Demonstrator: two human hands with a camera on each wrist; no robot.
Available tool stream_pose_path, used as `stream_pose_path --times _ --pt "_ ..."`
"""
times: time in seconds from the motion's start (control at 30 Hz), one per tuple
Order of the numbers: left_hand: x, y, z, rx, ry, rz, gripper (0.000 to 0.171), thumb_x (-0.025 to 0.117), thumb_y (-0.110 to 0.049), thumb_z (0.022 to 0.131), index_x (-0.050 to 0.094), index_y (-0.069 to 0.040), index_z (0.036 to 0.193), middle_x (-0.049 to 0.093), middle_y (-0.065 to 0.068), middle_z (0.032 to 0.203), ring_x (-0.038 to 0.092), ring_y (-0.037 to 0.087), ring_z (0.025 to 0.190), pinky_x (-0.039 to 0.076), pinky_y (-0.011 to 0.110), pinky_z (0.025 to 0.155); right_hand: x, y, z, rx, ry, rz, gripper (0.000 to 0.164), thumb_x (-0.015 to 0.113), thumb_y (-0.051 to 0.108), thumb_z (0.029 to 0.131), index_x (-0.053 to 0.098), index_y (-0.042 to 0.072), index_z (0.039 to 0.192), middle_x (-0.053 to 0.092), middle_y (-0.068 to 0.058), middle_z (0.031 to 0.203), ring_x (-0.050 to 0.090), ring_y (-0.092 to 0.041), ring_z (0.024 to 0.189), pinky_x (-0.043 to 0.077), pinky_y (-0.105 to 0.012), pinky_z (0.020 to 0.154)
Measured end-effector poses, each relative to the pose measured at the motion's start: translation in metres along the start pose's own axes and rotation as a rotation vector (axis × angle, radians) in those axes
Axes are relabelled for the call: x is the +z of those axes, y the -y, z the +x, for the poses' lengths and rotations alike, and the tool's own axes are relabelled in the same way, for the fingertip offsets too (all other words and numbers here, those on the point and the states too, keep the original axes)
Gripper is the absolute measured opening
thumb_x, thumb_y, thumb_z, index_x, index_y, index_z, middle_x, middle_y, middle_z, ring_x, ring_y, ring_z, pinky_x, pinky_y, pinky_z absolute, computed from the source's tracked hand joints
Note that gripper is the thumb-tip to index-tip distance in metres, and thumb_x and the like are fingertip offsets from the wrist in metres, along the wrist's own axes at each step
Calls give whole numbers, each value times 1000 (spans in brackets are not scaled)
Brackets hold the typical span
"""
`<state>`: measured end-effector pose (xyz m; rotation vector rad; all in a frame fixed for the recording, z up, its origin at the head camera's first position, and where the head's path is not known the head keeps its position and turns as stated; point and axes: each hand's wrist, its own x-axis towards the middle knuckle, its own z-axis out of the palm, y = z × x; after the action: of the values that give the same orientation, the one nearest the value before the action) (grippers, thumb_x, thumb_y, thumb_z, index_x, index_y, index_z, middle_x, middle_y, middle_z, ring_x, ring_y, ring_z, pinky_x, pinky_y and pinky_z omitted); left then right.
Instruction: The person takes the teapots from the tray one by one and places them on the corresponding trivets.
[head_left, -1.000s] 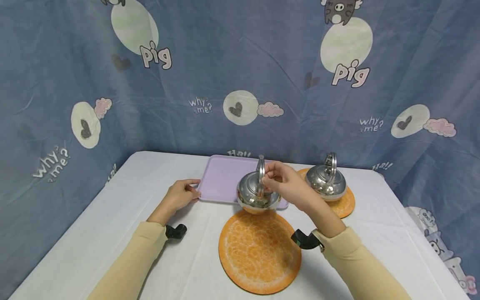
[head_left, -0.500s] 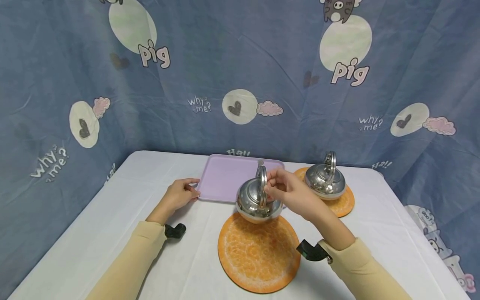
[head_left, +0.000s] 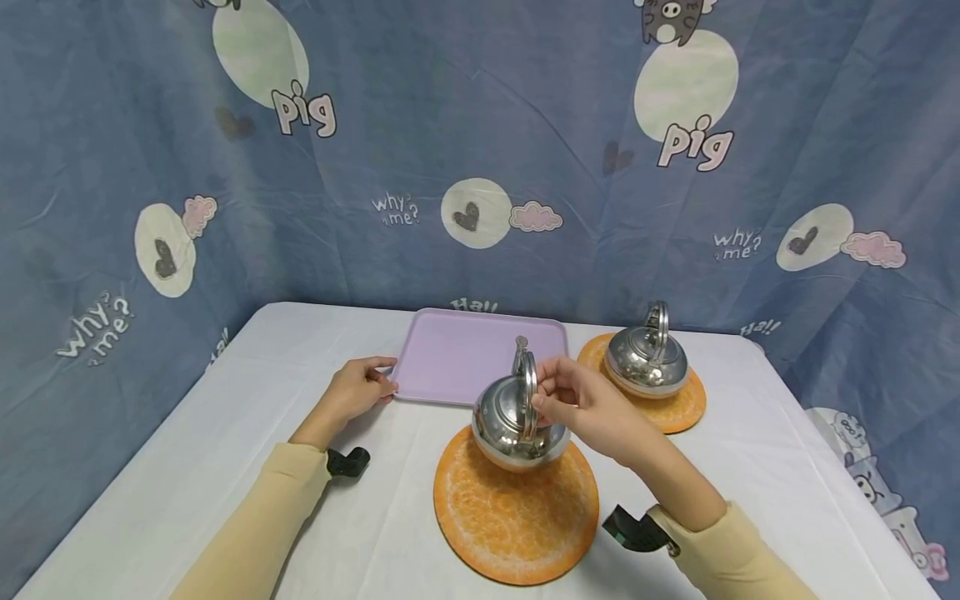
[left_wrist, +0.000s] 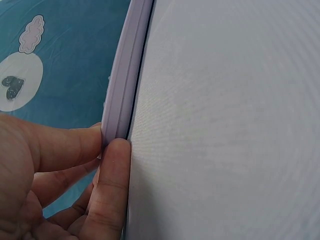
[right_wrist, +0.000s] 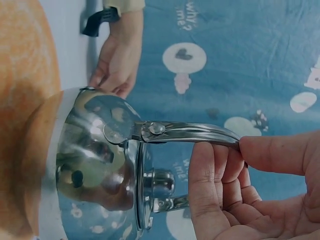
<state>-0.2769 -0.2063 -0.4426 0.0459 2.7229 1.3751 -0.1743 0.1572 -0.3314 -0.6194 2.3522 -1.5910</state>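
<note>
My right hand [head_left: 581, 404] grips the arched metal handle of a shiny steel teapot [head_left: 510, 425]. In the right wrist view, thumb and fingers close around that handle [right_wrist: 200, 132]. The teapot's body stands close over the far half of a round orange-patterned placemat [head_left: 517, 525] and casts a shadow on it. At the left, my left hand [head_left: 356, 387] pinches the near-left edge of a pale purple tray [head_left: 450, 358]. The left wrist view shows thumb and finger at the tray's rim [left_wrist: 120, 90].
A second steel teapot [head_left: 647, 362] sits on another orange placemat [head_left: 690, 404] at the back right, near my right forearm. A white cloth covers the table [head_left: 315, 517]. Behind its far edge hangs a blue printed curtain [head_left: 360, 125].
My right hand has brought the teapot nearer, from beside the tray's front edge to over the near placemat. My left hand stays at the tray's edge.
</note>
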Motion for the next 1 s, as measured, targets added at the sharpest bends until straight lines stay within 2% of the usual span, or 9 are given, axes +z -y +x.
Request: stream_pose_path --times 0.4,0.73,1.0 --pt "1 0 0 5 2 -6 53 72 -8 100 58 2 151 69 12 98 71 16 83 57 26 76 9 -1 -14 -12 6 -16 21 63 7 107 55 -6 122 62 -10 101 64 -18 91 61 -29 83" --pt "0 1 2 -11 5 -14 54 72 -8 100 57 2 152 68 12 99 71 16 84 58 25 75 19 -1 -22 -10 35 -54 16 60 6 107 57 -2 121 62 -10 102 64 -20 91 63 -36 85" --pt "0 1 2 -8 4 -16 55 72 -9 100 57 2 152 67 11 98 71 15 83 58 26 75 22 3 -28 7 49 -44 19 60 9 108 57 -2 123 62 -10 102 63 -19 91 62 -35 85"
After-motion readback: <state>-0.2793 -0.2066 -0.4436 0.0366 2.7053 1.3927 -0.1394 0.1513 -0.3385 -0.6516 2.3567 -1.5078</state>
